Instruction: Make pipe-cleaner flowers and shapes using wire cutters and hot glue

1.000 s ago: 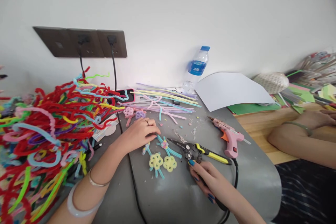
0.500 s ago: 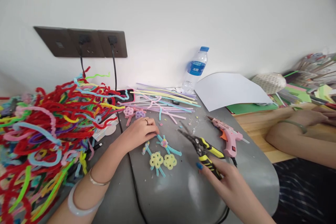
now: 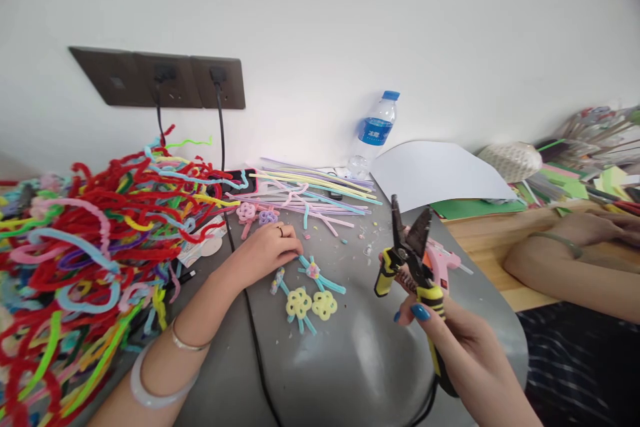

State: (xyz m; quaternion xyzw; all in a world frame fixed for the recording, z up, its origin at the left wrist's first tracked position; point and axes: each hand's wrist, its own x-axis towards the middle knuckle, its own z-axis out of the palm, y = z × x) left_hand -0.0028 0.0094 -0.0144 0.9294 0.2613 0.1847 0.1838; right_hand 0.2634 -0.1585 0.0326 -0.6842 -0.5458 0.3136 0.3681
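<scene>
My right hand (image 3: 450,330) is closed around the yellow-and-black handles of a pair of pliers (image 3: 407,257), held up above the grey table (image 3: 350,360) with the jaws apart and pointing up. My left hand (image 3: 265,250) rests on the table with fingers curled, its fingertips pressing on a blue pipe-cleaner stem of a small flower piece (image 3: 313,272). Two yellow pipe-cleaner flowers (image 3: 311,305) lie just below that hand. A pink hot glue gun (image 3: 443,261) lies behind the pliers.
A big tangle of coloured pipe cleaners (image 3: 85,240) fills the left. Straight pastel pipe cleaners (image 3: 310,190), a water bottle (image 3: 373,133), white paper (image 3: 435,170) and wall sockets (image 3: 160,78) are at the back. Another person's arm (image 3: 565,260) rests at right. A black cable (image 3: 253,340) crosses the table.
My right hand has lifted the pliers off the table and turned them upright, jaws now apart. My left hand has stayed on the flower piece.
</scene>
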